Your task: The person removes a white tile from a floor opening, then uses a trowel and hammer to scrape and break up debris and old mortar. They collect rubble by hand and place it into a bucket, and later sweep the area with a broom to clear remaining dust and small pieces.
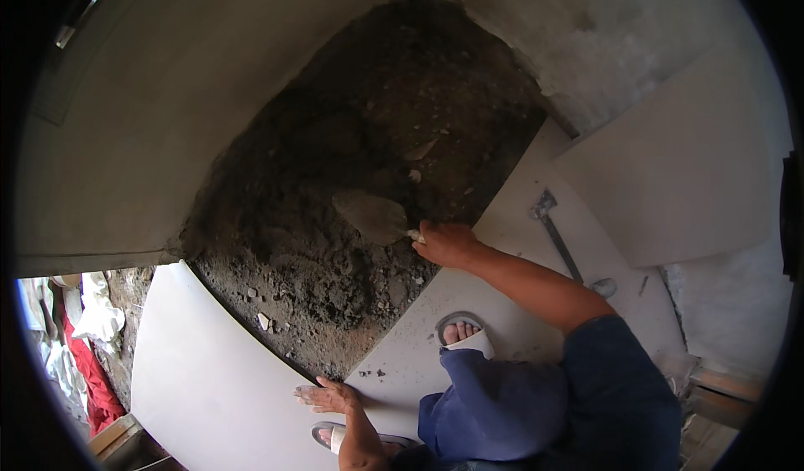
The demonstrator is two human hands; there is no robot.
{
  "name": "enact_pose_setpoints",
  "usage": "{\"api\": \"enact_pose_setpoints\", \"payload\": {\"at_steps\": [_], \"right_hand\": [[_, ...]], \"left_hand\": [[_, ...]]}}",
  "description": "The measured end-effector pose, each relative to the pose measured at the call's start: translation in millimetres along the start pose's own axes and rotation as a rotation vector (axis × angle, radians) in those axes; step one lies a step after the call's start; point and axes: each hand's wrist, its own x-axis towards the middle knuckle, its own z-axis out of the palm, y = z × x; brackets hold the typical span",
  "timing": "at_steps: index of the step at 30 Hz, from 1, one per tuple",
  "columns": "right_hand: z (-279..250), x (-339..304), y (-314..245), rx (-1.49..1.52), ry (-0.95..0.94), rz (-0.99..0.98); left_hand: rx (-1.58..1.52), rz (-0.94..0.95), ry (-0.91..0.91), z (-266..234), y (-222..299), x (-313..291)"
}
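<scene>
My right hand (445, 243) is closed round the handle of a trowel (373, 217). The trowel's broad, dusty blade lies over dark, crumbly mortar (310, 245), its tip toward the left. Down by the corner of the bare patch, my left hand (331, 396) rests flat with fingers spread, on or just above the edge of a large pale tile (226, 370). Nothing shows in that hand. Another pale tile (494, 291) lies under my sandalled feet, along the right side of the mortar.
A hammer (556, 235) lies on the pale floor to the right, near a leaning pale panel (670, 161). Plastered walls (167, 119) bound the bare patch. White and red cloth (88, 362) lies beyond the left opening. Small stones (264, 321) dot the mortar.
</scene>
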Motion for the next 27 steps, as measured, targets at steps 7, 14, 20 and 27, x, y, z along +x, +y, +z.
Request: {"api": "enact_pose_setpoints", "payload": {"at_steps": [7, 14, 20, 27], "right_hand": [[42.3, 0.7, 64.3, 0.078, 0.146, 0.125], [55.8, 56.4, 62.3, 0.266, 0.204, 0.298], [41.6, 88.7, 93.1, 0.422, 0.216, 0.241], [-35.0, 158.2, 170.2, 0.297, 0.581, 0.25]], "left_hand": [[0.012, 0.025, 0.001, 10.1, -11.0, -27.2], [0.024, 0.058, -0.122, 7.7, -14.6, -66.5], [-0.286, 0.597, 0.086, -32.5, 81.1, -104.4], [-0.335, 1.666, 0.133, -119.0, 432.6, -146.0]]}}
